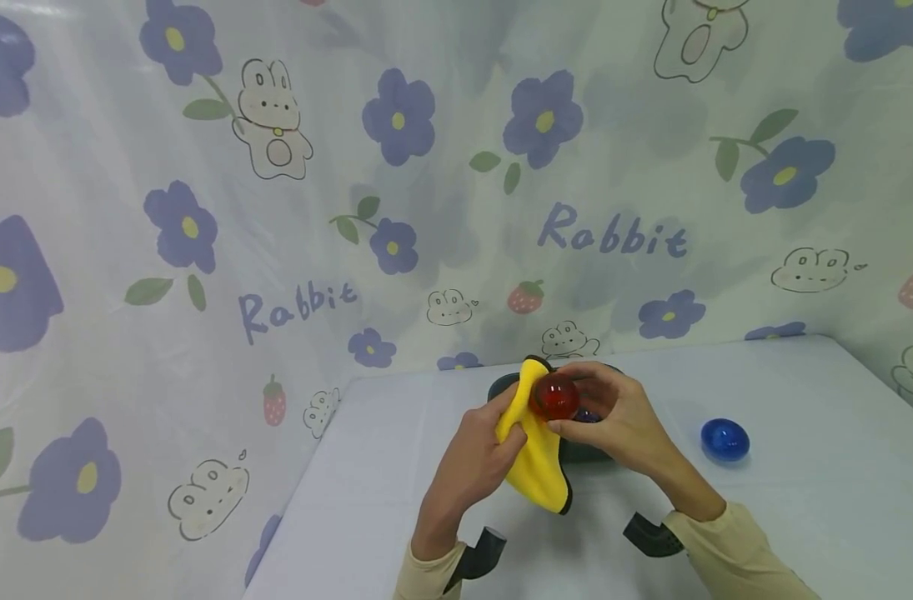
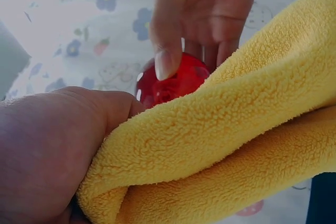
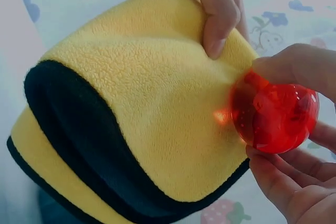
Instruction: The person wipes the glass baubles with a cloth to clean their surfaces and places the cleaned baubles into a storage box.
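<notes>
While the left hand gripped a yellow cloth with dark edging, its thumb and fingers bent over the fabric near the lower centre of the head view, the right hand held a clear red ball between thumb and curled fingers. The ball sat right of centre in the right wrist view, close up against the cloth; whether they touched was hard to tell. Behind both hands, partly hidden, stood a dark container on the white table. A blue ball lay at the lower right, well apart from the hands. A flowered sheet filled the upper part of the frame.
</notes>
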`<move>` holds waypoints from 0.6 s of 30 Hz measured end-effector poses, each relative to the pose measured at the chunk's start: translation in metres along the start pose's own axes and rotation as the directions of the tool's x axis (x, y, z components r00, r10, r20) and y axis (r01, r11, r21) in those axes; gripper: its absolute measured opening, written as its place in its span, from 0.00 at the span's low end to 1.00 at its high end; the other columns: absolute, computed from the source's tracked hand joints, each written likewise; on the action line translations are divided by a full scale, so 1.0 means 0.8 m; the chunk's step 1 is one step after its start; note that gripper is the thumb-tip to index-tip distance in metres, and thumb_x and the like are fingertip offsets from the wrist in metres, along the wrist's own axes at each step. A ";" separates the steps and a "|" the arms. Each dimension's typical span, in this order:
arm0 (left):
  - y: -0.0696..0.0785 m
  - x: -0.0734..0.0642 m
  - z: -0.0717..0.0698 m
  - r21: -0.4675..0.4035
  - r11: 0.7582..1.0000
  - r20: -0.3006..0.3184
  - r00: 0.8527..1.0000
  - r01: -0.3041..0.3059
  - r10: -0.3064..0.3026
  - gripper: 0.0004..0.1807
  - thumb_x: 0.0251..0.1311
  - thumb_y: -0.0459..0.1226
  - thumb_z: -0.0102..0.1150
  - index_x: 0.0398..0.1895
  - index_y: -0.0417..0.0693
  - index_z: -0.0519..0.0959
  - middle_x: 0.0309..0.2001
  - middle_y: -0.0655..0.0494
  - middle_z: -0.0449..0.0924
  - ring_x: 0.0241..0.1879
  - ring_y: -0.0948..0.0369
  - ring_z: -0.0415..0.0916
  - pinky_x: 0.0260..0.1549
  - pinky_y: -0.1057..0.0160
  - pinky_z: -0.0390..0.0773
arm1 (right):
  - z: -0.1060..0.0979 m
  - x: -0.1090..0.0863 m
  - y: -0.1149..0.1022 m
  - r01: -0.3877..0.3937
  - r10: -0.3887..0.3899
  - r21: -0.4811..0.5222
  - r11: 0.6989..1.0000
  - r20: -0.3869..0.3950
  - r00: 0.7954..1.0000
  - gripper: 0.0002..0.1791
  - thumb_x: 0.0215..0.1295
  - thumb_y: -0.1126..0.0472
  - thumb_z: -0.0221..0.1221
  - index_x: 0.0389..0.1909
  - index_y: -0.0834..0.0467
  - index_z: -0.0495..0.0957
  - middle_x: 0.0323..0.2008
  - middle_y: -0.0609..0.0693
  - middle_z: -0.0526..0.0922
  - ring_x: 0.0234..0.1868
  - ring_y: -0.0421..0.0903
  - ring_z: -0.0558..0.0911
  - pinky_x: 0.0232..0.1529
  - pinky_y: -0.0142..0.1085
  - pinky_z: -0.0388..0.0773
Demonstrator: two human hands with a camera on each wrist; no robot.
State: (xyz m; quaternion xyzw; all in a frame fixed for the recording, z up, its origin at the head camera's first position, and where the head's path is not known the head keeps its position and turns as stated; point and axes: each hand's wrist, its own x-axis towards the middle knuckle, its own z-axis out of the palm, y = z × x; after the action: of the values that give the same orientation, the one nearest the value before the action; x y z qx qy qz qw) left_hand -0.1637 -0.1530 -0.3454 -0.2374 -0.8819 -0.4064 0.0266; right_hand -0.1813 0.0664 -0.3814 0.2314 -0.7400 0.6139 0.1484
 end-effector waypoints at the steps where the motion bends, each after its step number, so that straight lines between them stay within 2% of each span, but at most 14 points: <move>1: 0.000 0.000 0.000 0.001 1.000 0.001 1.000 0.004 -0.004 0.25 0.67 0.36 0.50 0.68 0.51 0.74 0.39 0.55 0.84 0.29 0.67 0.77 0.33 0.70 0.80 | 0.000 0.000 0.001 -0.005 0.005 0.011 1.000 0.000 1.000 0.32 0.53 0.67 0.76 0.60 0.59 0.78 0.58 0.59 0.83 0.53 0.33 0.85 0.55 0.26 0.81; 5: 0.001 -0.001 0.000 0.001 1.000 0.006 1.000 0.010 -0.010 0.26 0.67 0.35 0.50 0.69 0.50 0.73 0.39 0.54 0.84 0.29 0.67 0.77 0.32 0.69 0.80 | -0.002 0.001 0.006 -0.012 0.012 0.006 1.000 -0.009 1.000 0.32 0.53 0.67 0.76 0.61 0.60 0.77 0.57 0.59 0.83 0.52 0.36 0.87 0.55 0.26 0.81; 9: 0.003 -0.003 0.000 0.011 1.000 -0.001 1.000 0.003 -0.003 0.27 0.67 0.35 0.50 0.69 0.50 0.73 0.39 0.54 0.84 0.29 0.67 0.76 0.33 0.70 0.80 | -0.005 0.001 0.006 -0.023 0.022 -0.080 0.997 -0.022 1.000 0.31 0.54 0.63 0.76 0.61 0.57 0.79 0.56 0.57 0.85 0.50 0.43 0.88 0.54 0.26 0.81; 13: 0.005 -0.004 0.000 0.027 1.000 -0.020 1.000 0.005 -0.005 0.28 0.66 0.35 0.50 0.72 0.49 0.73 0.40 0.53 0.84 0.29 0.67 0.76 0.33 0.70 0.80 | -0.006 0.002 0.004 -0.041 0.038 -0.138 0.990 -0.025 0.999 0.30 0.54 0.61 0.76 0.59 0.56 0.80 0.53 0.55 0.87 0.47 0.50 0.88 0.52 0.33 0.84; 18: 0.008 -0.005 0.000 0.035 0.999 -0.040 0.999 0.019 -0.018 0.31 0.67 0.34 0.50 0.75 0.48 0.70 0.44 0.52 0.86 0.32 0.66 0.78 0.36 0.70 0.80 | -0.006 0.003 0.003 -0.073 0.071 -0.176 0.982 -0.015 0.997 0.30 0.53 0.59 0.77 0.59 0.56 0.80 0.52 0.54 0.87 0.47 0.50 0.87 0.51 0.39 0.85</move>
State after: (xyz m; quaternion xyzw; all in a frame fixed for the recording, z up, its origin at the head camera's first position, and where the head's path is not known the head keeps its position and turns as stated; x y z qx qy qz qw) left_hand -0.1572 -0.1514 -0.3419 -0.2205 -0.8904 -0.3956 0.0446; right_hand -0.1853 0.0714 -0.3812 0.1875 -0.7986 0.5520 0.1493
